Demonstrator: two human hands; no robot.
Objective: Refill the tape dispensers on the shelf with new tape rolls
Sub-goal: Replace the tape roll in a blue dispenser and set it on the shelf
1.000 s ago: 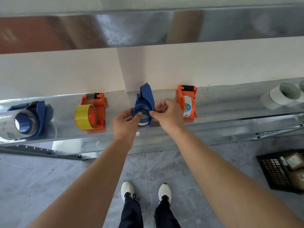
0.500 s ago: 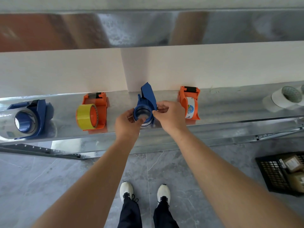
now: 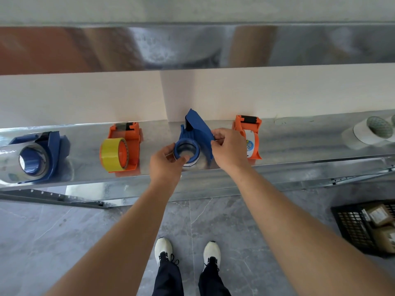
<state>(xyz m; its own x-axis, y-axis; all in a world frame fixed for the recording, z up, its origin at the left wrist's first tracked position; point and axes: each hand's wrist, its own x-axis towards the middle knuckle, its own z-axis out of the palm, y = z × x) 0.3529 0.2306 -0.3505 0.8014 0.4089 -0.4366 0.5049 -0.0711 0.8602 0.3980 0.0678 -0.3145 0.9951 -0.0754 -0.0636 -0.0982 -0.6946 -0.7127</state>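
Both hands are up at a shiny metal shelf, and the middle blue dispenser sits right between them, standing on the shelf. The left hand has its thumb and fingers curled on the rim of the clear tape roll that sits on the dispenser's round blue hub. The right hand pinches the edge of the dispenser's blue side flap with its fingertips. Just past the right hand stands an orange dispenser, partly hidden by that hand, holding a white roll. That roll has a blue and yellow sticker, but the words are too blurry to read. Farther out on that side, well apart from the hands, lie some white tape rolls on their sides. Near the left hand stands another orange dispenser with a yellow tape roll on it. Beyond that, at the far end of the shelf, is a second blue dispenser with a big clear roll. It has some dark writing inside the ring, too small to read. Below the hands is a gray stone floor with the person's white shoes on it. Down past the right arm sits a black crate with brown packs inside. Above the hands another shiny shelf shows blurry reflections.
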